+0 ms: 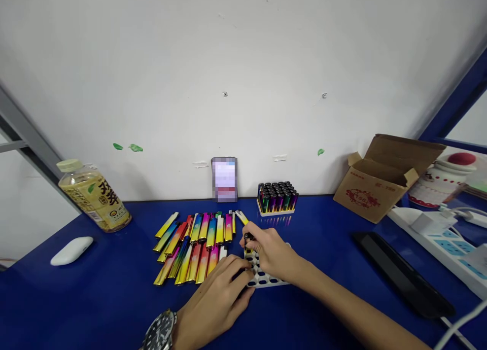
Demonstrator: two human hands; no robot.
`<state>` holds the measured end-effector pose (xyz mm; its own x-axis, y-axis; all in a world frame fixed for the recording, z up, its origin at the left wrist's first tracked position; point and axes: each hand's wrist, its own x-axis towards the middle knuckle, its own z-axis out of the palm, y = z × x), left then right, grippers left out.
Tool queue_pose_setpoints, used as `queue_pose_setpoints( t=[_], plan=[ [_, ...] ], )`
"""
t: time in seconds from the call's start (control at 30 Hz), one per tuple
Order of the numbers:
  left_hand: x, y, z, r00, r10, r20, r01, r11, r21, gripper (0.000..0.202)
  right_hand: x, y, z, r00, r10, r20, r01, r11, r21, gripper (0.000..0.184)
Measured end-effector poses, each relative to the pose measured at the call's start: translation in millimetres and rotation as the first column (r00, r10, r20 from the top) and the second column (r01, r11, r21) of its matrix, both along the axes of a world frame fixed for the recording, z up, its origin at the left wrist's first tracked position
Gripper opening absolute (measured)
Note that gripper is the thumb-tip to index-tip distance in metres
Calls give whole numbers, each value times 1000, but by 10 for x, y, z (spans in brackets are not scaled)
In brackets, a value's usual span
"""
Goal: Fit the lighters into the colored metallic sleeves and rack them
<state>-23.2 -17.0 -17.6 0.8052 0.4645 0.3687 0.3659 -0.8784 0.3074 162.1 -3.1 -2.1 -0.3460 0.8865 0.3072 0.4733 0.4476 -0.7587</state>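
While the right hand pinches a dark-topped lighter between thumb and fingers over the far left corner of a pale perforated tray, the left hand lies at the tray's left edge, its fingers bent and close to the thumb; whether they grip the edge I cannot tell. A watch circles the left wrist. Just left of the tray, shiny multicoloured lighters lie loose in rough rows on the blue table. Beyond the right hand, a second tray holds upright lighters with black tops, near the wall, against which a phone leans. Farther out, a drink bottle and a white case sit at left; at right are an open cardboard box, a slim black object and a power strip.
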Motion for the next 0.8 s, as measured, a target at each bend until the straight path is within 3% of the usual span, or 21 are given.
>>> queue_pose_setpoints(
  t=[0.1, 0.3, 0.47, 0.63, 0.8],
  plan=[
    [5, -3, 2, 1000, 6, -8, -5, 1000, 13, 16, -13, 3, 54, 999, -13, 42, 13, 1000, 0, 11],
    [11, -8, 31, 1000, 5, 5, -5, 999, 37, 15, 112, 245, 102, 981, -131, -144, 133, 991, 1, 20],
    [13, -9, 51, 1000, 13, 27, -14, 999, 48, 14, -9, 500, 13, 932, -301, 201, 309, 951, -9, 20],
    [6, -8, 49, 999, 32, 23, -33, 997, 68, 14, -131, 638, -81, 895, -377, 239, 408, 908, -93, 26],
    [-9, -10, 37, 999, 39, 27, -41, 995, 89, 11, 5, 569, 93, 882, -403, 243, 437, 893, -108, 40]
  ],
)
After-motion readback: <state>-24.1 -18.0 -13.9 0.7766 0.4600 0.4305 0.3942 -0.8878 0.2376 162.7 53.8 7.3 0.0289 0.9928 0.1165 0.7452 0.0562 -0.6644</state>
